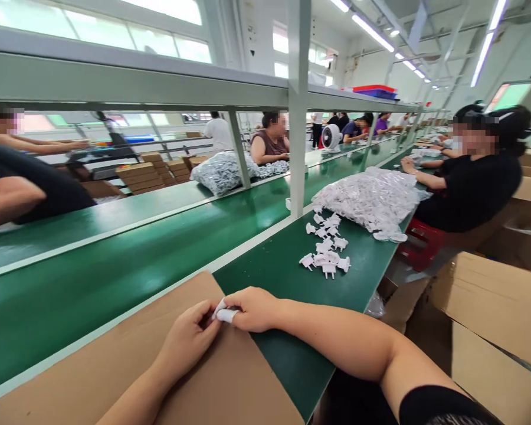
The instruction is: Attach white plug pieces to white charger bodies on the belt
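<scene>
Over a sheet of brown cardboard (128, 348), my left hand (188, 336) and my right hand (259, 310) meet fingertip to fingertip. White coverings wrap the thumb and index finger of my right hand. Both hands are closed in a pinch, and whatever lies between the fingertips is too small and hidden to name. Beyond my right hand, a loose group of white plastic plug-like pieces with prongs (330, 268) lies on the green table (269, 260). Behind them sits a large clear bag (371, 198) full of similar white pieces.
A white post (297, 118) rises from the table's far edge, beside a green conveyor belt (159, 242). Cardboard boxes (495, 301) stand on the right. A person in black (473, 189) sits farther along; other people work across the belt near another filled bag (219, 173).
</scene>
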A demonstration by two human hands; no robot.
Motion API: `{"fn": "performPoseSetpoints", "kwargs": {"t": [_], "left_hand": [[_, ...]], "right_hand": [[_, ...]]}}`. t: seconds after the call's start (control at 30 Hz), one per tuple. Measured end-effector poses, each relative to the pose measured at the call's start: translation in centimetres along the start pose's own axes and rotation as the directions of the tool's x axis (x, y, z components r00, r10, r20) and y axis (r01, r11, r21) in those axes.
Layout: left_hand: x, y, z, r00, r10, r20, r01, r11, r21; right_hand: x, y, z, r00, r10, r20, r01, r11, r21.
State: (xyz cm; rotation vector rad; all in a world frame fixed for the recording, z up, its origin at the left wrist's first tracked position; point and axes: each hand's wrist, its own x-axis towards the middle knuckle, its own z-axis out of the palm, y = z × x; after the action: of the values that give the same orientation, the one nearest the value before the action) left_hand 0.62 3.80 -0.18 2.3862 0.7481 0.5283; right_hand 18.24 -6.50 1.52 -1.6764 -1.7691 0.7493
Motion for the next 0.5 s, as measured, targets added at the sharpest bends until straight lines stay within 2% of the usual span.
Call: {"fn": "performPoseSetpoints", "kwargs": {"t": [0.1,0.2,0.5], "left_hand": [[0.07,0.52,-0.12,0.997,0.068,0.030,-0.070,0.996,0.053],[0.05,0.78,-0.28,0.991,0.106,0.082,-0.110,0.993,0.051],[-0.06,0.25,0.09,0.990,0.098,0.099,-0.105,0.993,0.060]], "right_hand": [[-0.31,-0.28,-0.38,0.999,-0.035,-0.006,0.035,0.999,0.040],[-0.51,-0.56,-0.59,1.000,-0.010,-0.012,0.011,0.997,0.076],[-0.72,-0.87,-0.63,1.000,-0.001,-0.012,0.001,1.000,-0.008]]}}
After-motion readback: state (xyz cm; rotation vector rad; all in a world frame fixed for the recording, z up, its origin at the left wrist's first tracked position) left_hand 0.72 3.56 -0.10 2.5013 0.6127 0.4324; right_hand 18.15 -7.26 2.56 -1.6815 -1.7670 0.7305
